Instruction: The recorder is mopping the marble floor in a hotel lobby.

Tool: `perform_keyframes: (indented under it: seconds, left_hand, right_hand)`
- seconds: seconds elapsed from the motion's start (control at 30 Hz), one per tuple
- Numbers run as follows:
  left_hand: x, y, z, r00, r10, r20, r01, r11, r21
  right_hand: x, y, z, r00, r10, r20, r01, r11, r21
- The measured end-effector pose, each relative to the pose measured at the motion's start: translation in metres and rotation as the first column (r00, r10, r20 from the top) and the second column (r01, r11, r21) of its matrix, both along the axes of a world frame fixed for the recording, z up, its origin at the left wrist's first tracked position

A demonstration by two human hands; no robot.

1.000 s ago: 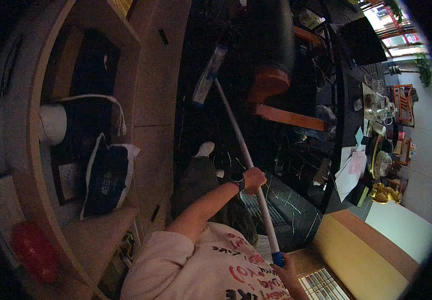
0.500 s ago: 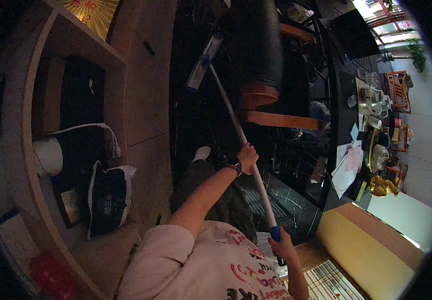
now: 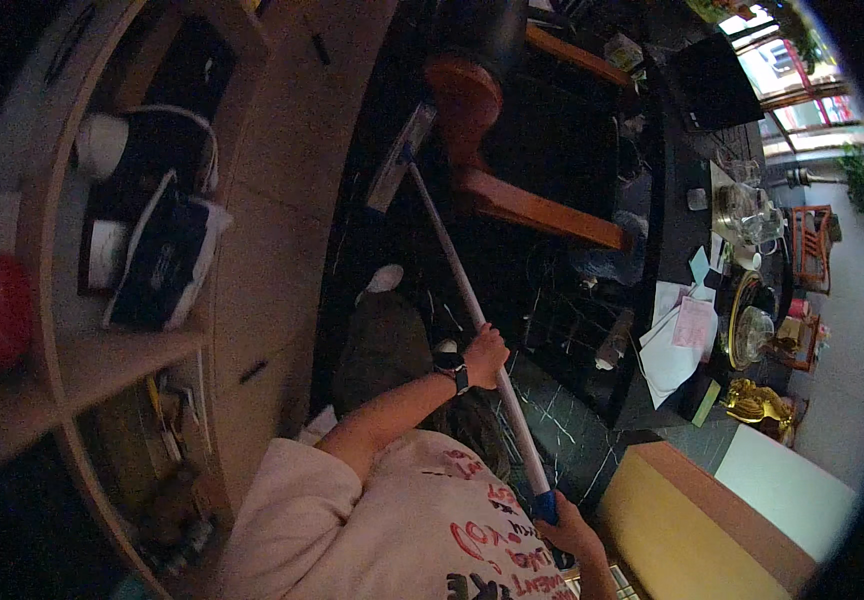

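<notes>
A flat mop with a long pale pole point(image 3: 460, 270) runs from my body out across the dark marble floor. My left hand point(image 3: 487, 356), with a dark watch at the wrist, is closed around the middle of the pole. Closer to my body, my right hand point(image 3: 570, 528) wraps the pole's end at its blue grip point(image 3: 546, 506). The narrow mop head point(image 3: 400, 160) lies on the floor at the far end, beside the curved wooden base point(image 3: 467, 105) of a dark chair. Its underside is hidden.
Wooden shelving point(image 3: 137, 375) on my left holds a dark bag point(image 3: 167, 260) and a red object point(image 3: 4, 310). On the right stands a black desk with papers point(image 3: 677, 350), glassware point(image 3: 742, 210) and a gold figurine point(image 3: 757, 402). My white shoe point(image 3: 384, 280) is on the floor.
My view has shifted, so the shelf sits higher in it. The mop head now appears closer to the chair's wooden base and nearer to me. Both hands keep their hold on the pole.
</notes>
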State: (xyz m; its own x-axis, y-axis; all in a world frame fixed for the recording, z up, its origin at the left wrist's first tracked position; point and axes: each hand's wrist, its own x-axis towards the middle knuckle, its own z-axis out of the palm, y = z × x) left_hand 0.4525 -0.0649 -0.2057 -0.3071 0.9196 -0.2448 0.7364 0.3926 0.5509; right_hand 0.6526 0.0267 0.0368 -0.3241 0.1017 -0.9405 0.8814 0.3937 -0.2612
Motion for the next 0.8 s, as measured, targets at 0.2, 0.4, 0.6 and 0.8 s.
perform_keyframes:
  seconds: [0.2,0.4,0.6,0.8]
  left_hand:
    - [0.08,0.005,0.017,0.988,0.156,0.012,-0.156,0.984,0.091]
    - [0.075,0.006,0.014,0.986,0.07,0.149,-0.056,0.993,-0.099]
    - [0.048,0.006,-0.004,0.995,-0.013,0.103,0.023,0.995,-0.096]
    - [0.021,-0.008,-0.052,0.986,-0.117,0.118,0.137,0.974,-0.179]
  right_hand:
    - [0.054,0.048,0.022,0.997,0.079,0.014,-0.077,0.99,-0.118]
    - [0.049,0.061,0.013,0.991,0.092,0.097,-0.076,0.985,-0.153]
    - [0.034,0.06,-0.008,0.99,0.042,0.131,-0.022,0.988,-0.15]
    - [0.089,0.058,-0.045,0.873,0.319,-0.368,-0.321,0.945,0.058]
